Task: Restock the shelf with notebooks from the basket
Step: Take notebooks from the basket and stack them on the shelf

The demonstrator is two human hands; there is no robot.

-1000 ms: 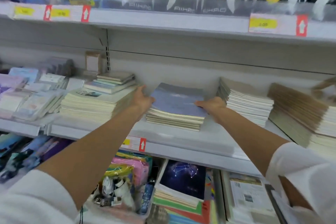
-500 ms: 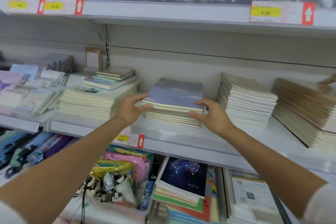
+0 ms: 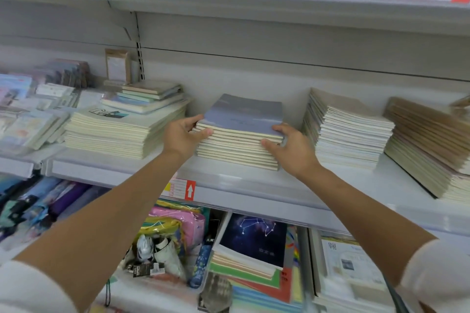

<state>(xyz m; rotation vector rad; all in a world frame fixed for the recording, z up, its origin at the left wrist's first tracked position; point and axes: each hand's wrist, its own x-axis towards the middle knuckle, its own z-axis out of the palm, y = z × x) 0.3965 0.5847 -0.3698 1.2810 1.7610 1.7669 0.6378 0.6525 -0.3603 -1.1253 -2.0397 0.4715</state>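
Two hands are holding one stack of notebooks point(image 3: 241, 119) with a grey-blue cover. The stack is sitting on the middle shelf point(image 3: 254, 187), between a cream pile point(image 3: 114, 132) and a white pile point(image 3: 348, 132), and it is not touching either.

The left hand point(image 3: 181, 138) is pinching the near left corner, thumb on top and fingers point(image 3: 206, 132) curled against the front edge. The right hand point(image 3: 295, 152) is pinching the near right corner the same way.

The stack is lying straight ahead of both hands, with its front edge running left to right. Both hands are equally near. I think the person is tidying the top notebooks, so a gentle, even push toward the back wall is probably coming.
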